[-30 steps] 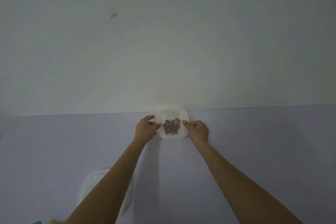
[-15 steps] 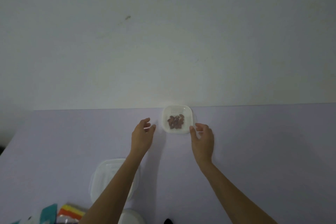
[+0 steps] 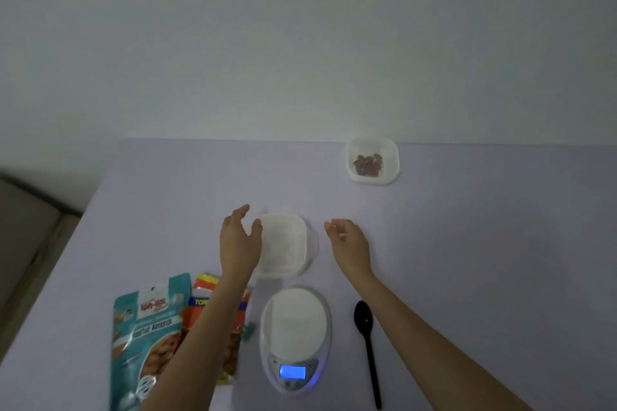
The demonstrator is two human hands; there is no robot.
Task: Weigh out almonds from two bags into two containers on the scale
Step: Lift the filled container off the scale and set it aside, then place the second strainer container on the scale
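View from above a pale lavender table against a plain wall; a white oval kitchen scale sits near the viewer, its platform bare and its small display lit blue. Just beyond the scale stands an empty, translucent, square plastic container. The left hand is beyond the scale and to its left, fingers spread and relaxed, gripping nothing; its thumb tip lies at the empty container's left edge, though contact cannot be made out. The right hand is beyond the scale and to its right, fingers loosely curled, holding nothing, clear of the container. Far beyond the scale and to its right, at the table's back edge, a second square container holds a small heap of brown almonds. Left of the scale lies a teal almond bag; between it and the scale, an orange and yellow bag, partly hidden under the left forearm. Just right of the scale lies a black plastic spoon, bowl pointing away from the viewer.
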